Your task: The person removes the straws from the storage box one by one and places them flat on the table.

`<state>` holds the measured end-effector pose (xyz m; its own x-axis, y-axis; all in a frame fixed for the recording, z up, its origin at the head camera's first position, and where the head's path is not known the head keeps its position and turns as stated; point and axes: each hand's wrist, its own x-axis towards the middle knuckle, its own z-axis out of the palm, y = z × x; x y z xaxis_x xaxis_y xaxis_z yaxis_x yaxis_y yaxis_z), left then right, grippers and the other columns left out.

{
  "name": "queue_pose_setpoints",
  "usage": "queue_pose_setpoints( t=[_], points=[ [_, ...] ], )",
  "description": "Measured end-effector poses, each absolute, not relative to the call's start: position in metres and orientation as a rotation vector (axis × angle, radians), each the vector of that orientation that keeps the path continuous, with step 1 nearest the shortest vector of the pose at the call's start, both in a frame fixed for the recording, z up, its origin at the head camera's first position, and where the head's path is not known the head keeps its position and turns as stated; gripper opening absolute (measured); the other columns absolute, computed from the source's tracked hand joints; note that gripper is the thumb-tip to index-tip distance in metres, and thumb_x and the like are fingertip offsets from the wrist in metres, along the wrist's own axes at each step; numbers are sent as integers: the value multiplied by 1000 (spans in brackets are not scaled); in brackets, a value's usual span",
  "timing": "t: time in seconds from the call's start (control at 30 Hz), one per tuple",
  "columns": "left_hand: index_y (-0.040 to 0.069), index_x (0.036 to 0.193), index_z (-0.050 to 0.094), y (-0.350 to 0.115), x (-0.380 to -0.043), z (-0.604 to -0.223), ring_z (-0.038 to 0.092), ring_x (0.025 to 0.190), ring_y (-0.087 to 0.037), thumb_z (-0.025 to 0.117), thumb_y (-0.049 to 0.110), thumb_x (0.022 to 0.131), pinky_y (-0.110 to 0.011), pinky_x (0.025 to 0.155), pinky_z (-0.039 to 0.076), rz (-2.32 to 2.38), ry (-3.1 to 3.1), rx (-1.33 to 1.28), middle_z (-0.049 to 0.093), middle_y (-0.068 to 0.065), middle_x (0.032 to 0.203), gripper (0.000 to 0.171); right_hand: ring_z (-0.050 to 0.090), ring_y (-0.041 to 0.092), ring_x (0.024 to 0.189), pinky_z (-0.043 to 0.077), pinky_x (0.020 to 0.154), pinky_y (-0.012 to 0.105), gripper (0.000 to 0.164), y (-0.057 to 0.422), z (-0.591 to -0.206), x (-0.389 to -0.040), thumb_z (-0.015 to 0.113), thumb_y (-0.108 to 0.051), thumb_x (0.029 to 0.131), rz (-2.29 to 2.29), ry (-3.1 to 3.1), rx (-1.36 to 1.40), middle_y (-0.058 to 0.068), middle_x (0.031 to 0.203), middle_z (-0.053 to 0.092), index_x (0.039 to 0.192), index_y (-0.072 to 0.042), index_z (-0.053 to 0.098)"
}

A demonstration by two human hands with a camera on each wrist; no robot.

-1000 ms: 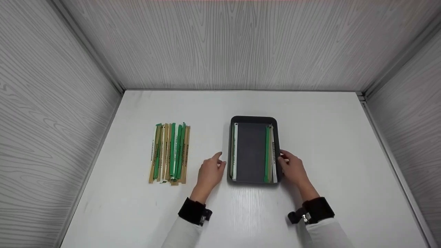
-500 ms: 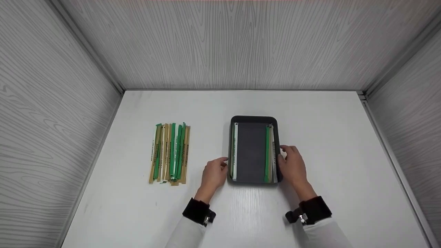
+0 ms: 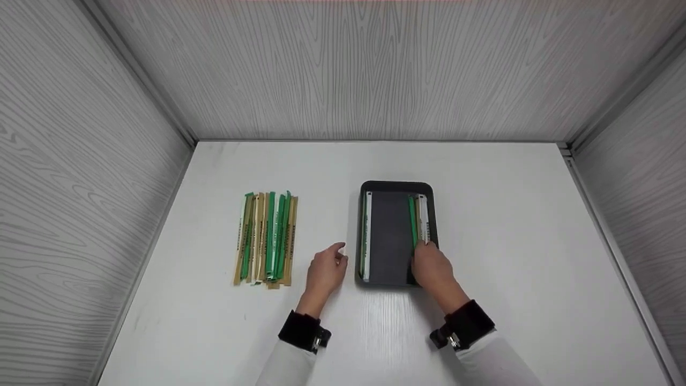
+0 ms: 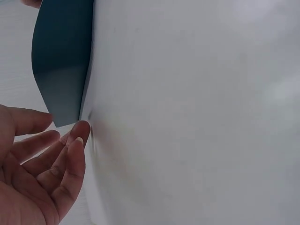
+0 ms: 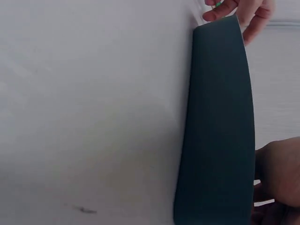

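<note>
A dark tray (image 3: 390, 236) stands on the table with long, thin paper-wrapped sticks along both sides. My right hand (image 3: 433, 268) reaches over its right wall and grips the lower part of the green, brown and white wrapped sticks (image 3: 422, 217) there; its fingertips are hidden. In the right wrist view that hand (image 5: 281, 178) is partly behind the tray wall (image 5: 215, 126). My left hand (image 3: 326, 272) is just left of the tray with loosely bent fingers, holding nothing. The left wrist view shows its fingers (image 4: 72, 173) near the tray corner (image 4: 65, 108).
A row of green, brown and white wrapped sticks (image 3: 265, 238) lies on the white table (image 3: 187, 321) to the left. Another white wrapped stick (image 3: 367, 236) lies along the tray's left wall. Grey wood-grain panels (image 3: 343, 69) border the table at the back and sides.
My right hand has moved from the tray's outer right wall onto the sticks inside, and their tops have shifted slightly left. My left hand touched the left wall and has drawn back a little.
</note>
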<state>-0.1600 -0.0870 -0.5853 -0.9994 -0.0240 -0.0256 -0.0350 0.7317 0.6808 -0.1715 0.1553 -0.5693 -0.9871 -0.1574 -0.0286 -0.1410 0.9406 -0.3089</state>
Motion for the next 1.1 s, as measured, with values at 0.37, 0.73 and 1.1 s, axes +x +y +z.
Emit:
queue_pose_setpoints(
  t=[0.37,0.73,1.1],
  points=[
    [4,125,64,-90,-161,-578,66,75,-16,62,26,98,-40,69,53,1233,2885,-80,70,-3,88,35,65,32,67,53,52,37,7,149,-578,-175,60,6,87,-478,3069,-259,22,75,60,90,13,59],
    [4,123,65,-89,-164,-568,65,71,-15,63,22,97,-38,64,52,1236,2903,-51,70,-4,88,32,64,32,57,50,44,38,14,154,-575,-175,58,-3,92,-664,3066,-157,17,64,58,79,4,56],
    [3,124,65,-70,-174,-552,65,73,-15,61,23,98,-35,64,52,1294,2846,44,69,-4,91,33,59,18,64,48,56,36,12,150,-563,-177,62,-13,95,-1055,2918,-113,6,76,64,92,-2,66]
  ],
)
